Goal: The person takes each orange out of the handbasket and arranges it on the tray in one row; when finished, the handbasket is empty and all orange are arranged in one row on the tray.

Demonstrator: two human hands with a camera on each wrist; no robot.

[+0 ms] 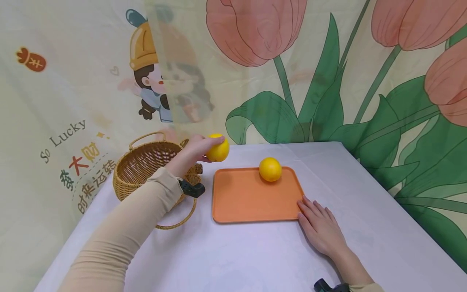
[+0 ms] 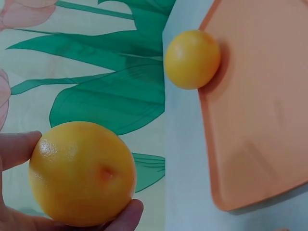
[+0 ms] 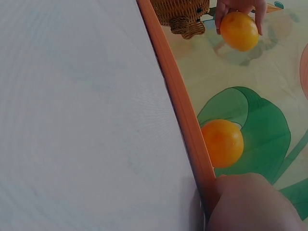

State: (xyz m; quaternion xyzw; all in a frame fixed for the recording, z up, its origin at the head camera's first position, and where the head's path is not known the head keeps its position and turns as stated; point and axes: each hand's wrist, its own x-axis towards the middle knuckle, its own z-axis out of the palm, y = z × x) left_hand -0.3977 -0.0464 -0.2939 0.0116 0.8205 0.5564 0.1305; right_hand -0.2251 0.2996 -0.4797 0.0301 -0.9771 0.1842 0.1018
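Observation:
My left hand (image 1: 197, 150) grips an orange (image 1: 218, 148), held up above the table between the wicker basket (image 1: 122, 180) and the tray. In the left wrist view, fingers and thumb curve round that orange (image 2: 82, 173), whose dimpled end faces the camera. A second orange (image 1: 270, 169) rests near the far right part of the orange-coloured tray (image 1: 240, 198). My right hand (image 1: 324, 231) lies with extended fingers touching the tray's right edge. In the right wrist view, the tray's rim (image 3: 175, 91) runs up from beside the right hand (image 3: 255, 202).
The basket's handle loop (image 1: 182, 221) lies on the white tablecloth (image 1: 226, 255) left of the tray. Behind the table hangs a printed cloth (image 1: 262, 109) with tulips and a cartoon figure. Black straps (image 1: 191, 187) circle both wrists.

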